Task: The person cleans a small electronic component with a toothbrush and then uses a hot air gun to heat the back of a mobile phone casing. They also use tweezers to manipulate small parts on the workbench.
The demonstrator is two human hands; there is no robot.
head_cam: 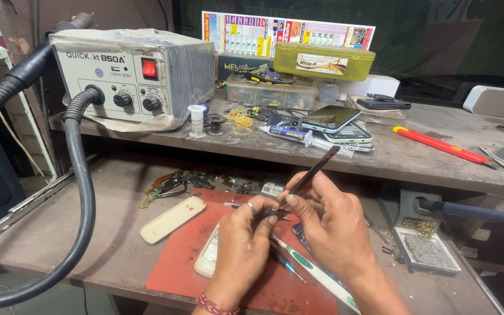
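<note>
A grey hot-air station (129,79) stands at the shelf's (415,157) left end; a red cutter (438,144) lies toward its right. A cream phone cover (172,219) lies on the table (112,245).

Both hands (290,224) grip tweezers (309,174) over red mat (173,265); phone (210,255) beneath.

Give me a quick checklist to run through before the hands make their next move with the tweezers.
1. Tweezers gripped by right hand: ok.
2. Left hand steadying at the tweezer tips: ok.
3. What the tips hold: cannot tell, fingers cover it.
4. White phone lying on the red mat, under the hands: ok.
5. Cream back cover set aside, clear of the hands: ok.
6. Hot air station switch lit red: ok, powered.
</note>
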